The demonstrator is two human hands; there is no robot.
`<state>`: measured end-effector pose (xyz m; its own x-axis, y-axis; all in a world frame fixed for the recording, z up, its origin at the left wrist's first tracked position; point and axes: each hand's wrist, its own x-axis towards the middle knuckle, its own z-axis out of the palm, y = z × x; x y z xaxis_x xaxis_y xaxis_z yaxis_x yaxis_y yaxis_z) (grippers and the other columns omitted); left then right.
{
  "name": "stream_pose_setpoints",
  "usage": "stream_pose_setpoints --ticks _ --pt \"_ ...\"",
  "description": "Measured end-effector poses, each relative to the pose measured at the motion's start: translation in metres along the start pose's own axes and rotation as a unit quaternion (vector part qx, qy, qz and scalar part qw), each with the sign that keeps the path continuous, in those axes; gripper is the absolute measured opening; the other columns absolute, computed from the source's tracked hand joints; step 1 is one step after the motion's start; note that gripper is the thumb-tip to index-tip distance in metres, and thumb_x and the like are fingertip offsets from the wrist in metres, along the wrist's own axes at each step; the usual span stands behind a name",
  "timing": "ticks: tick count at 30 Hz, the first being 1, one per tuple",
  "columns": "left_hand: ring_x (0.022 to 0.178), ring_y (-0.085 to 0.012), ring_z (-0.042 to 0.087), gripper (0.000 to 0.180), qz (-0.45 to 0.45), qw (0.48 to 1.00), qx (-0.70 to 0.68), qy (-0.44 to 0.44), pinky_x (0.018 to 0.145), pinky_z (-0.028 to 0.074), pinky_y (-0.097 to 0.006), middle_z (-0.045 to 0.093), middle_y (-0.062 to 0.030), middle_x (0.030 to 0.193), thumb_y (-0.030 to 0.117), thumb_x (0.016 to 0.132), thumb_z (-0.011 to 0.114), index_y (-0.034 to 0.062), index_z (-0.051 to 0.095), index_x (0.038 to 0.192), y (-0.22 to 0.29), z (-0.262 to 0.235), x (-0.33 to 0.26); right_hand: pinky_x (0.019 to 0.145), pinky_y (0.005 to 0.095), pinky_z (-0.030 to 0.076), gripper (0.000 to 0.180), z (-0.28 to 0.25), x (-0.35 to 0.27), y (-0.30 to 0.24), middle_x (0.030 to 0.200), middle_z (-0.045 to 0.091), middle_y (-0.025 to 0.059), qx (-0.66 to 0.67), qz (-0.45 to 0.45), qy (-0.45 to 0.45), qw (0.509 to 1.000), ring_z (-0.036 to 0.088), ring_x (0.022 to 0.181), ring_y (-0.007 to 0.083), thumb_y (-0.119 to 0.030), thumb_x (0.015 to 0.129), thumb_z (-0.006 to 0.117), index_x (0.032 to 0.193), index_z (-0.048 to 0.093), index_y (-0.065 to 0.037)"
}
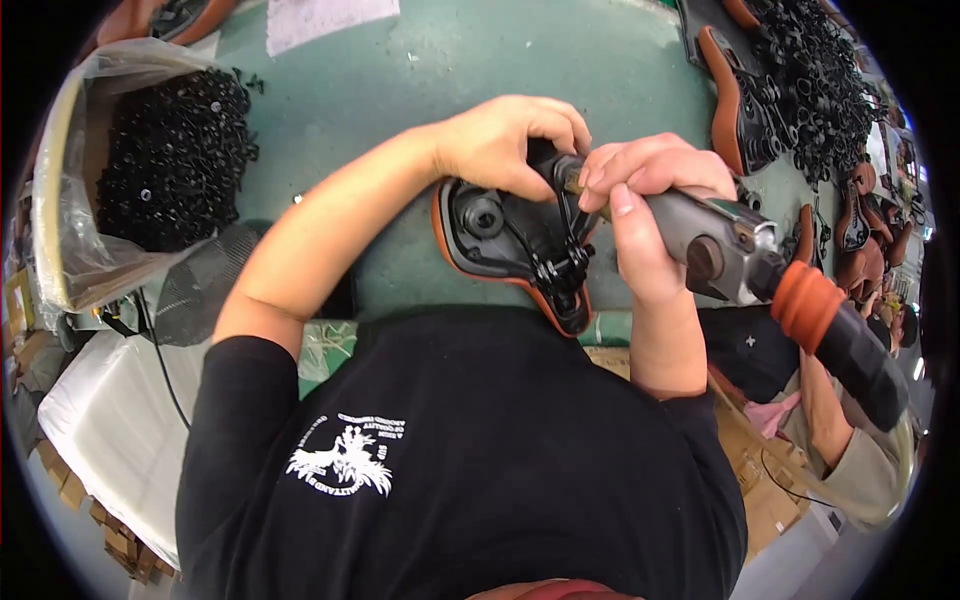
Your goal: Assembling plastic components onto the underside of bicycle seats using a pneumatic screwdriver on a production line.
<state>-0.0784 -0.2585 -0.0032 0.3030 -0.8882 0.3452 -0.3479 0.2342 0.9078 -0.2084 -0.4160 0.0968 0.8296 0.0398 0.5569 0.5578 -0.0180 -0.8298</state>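
Observation:
A bicycle saddle lies upside down on the green bench in front of me, its black underside and metal rails showing inside a brown rim. My left hand curls over the saddle's far part, thumb toward the rails; its fingertips are partly hidden. My right hand is wrapped round a grey metal air tool with an orange sleeve at its rear. The tool's front end meets the saddle close to my left thumb. What sits right at the tip is covered by my fingers.
At the left stands a plastic-lined box filled with small black parts. More brown saddles and a heap of black clamp parts lie at the far right. Another person's arm shows at right, near the tool's black hose.

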Motion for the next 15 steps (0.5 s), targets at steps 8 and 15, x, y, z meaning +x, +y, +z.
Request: stream_pose_setpoints --ticks 8,15 --pt "0.112 -0.0306 0.068 0.044 0.005 1.0 0.013 -0.018 0.098 0.055 -0.041 0.07 -0.0157 0.12 0.009 0.068 0.087 0.0005 0.07 0.108 0.009 -0.004 0.003 0.075 0.0375 0.056 0.03 -0.004 0.005 -0.018 0.118 0.065 0.0263 -0.038 -0.015 -0.005 0.999 0.065 0.072 0.0179 0.004 0.093 0.06 0.12 0.05 -0.005" --pt "0.116 -0.0193 0.067 0.041 -0.117 0.961 0.128 0.216 0.103 0.053 -0.036 0.073 -0.0065 0.123 0.005 0.067 0.089 0.0036 0.077 0.107 0.055 -0.128 -0.004 0.072 0.0416 0.057 0.027 -0.038 -0.057 -0.082 0.119 0.061 0.028 0.053 -0.002 0.211 0.976 0.063 0.068 0.0196 -0.003 0.095 0.062 0.118 0.048 -0.004"
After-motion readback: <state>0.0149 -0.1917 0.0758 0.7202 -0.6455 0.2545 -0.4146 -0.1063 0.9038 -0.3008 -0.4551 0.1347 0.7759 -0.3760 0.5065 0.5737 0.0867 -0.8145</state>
